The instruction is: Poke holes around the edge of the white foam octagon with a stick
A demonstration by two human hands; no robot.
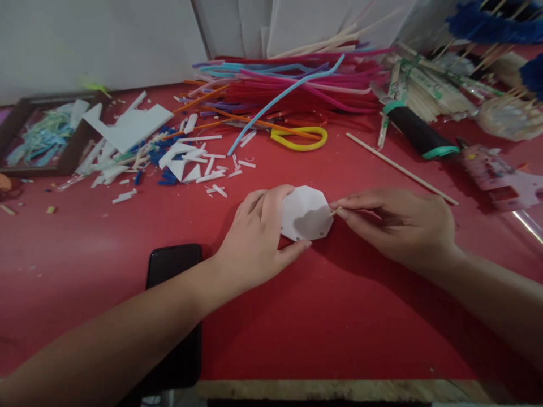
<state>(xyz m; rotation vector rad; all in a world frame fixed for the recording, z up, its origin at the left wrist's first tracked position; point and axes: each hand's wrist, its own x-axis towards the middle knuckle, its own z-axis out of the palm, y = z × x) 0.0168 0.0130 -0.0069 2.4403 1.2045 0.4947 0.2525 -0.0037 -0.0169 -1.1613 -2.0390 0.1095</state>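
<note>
A small white polygon-shaped piece (306,215) lies on the red table (339,316) at the centre. My left hand (258,237) grips its left edge, thumb below and fingers curled over the top. My right hand (399,223) pinches a thin wooden stick (335,211), whose tip touches the piece's right edge. Small holes show along the piece's lower rim.
A black phone (173,265) lies under my left forearm. White and blue scraps (178,161) litter the left. Coloured straws (297,85) and yellow-handled scissors (303,138) lie behind. A long wooden stick (399,168), a black cylinder (418,133) and a glue gun (500,181) sit right.
</note>
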